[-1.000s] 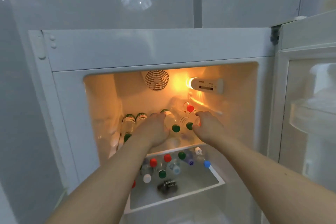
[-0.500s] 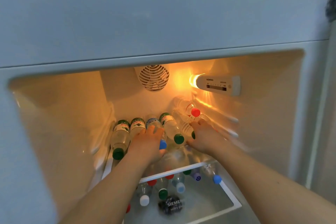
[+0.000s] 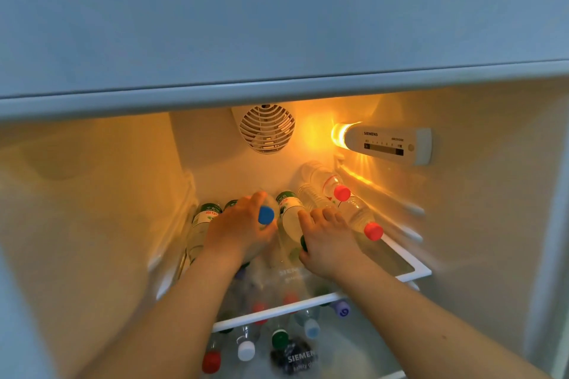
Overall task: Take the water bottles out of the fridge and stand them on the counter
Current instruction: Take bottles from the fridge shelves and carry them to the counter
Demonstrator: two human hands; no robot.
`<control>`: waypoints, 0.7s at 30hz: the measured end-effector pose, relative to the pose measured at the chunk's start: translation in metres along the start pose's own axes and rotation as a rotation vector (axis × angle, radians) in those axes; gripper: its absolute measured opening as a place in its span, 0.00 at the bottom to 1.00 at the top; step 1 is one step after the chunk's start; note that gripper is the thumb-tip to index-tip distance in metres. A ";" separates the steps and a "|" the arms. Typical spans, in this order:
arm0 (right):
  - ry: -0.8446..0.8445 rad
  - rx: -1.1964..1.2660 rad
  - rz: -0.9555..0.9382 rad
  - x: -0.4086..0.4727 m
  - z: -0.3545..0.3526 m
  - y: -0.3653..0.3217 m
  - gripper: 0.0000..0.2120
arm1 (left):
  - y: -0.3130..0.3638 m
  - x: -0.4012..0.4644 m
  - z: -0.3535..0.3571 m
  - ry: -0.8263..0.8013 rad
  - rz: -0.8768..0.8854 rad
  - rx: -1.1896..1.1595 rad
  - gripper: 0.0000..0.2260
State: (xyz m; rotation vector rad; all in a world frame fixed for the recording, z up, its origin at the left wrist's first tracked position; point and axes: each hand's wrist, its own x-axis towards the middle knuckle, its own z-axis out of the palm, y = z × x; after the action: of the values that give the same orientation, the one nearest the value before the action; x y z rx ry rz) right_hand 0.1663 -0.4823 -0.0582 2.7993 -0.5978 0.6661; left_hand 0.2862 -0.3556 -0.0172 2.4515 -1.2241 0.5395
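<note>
Several clear water bottles lie on their sides on the fridge's glass upper shelf [image 3: 412, 272]. My left hand [image 3: 238, 232] grips a blue-capped bottle [image 3: 266, 215], its cap sticking out between thumb and fingers. My right hand [image 3: 328, 240] curls round a green-capped bottle [image 3: 289, 218] with a green label. To the right lie two red-capped bottles, one [image 3: 358, 215] on the shelf and one [image 3: 329, 181] stacked above. A green-labelled bottle [image 3: 201, 224] lies left of my left hand. More bottles with red, white, green and blue caps show through the glass on the shelf below [image 3: 246, 349].
The fridge's upper front panel [image 3: 277, 24] hangs low over the opening. A round fan grille [image 3: 267, 128] sits on the back wall. A lit control unit [image 3: 385, 143] juts from the right wall. Shelf ribs [image 3: 412, 224] line the right wall.
The view has moved closer and lower into the fridge. My left hand has closed round the blue-capped bottle and lifted its cap end. My right hand has shifted left onto the green-capped bottle.
</note>
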 end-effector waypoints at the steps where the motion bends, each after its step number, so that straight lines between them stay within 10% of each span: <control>1: 0.017 -0.006 0.008 0.003 0.002 -0.002 0.26 | -0.002 0.006 0.000 -0.007 -0.019 -0.022 0.27; 21: 0.058 0.394 0.145 0.006 -0.053 0.003 0.19 | 0.009 0.010 -0.016 -0.029 -0.038 -0.631 0.19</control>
State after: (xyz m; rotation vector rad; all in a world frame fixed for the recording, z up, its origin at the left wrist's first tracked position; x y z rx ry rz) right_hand 0.1496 -0.4721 -0.0086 3.1004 -0.7349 0.9868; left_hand 0.2813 -0.3601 0.0029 1.9425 -1.1366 0.0778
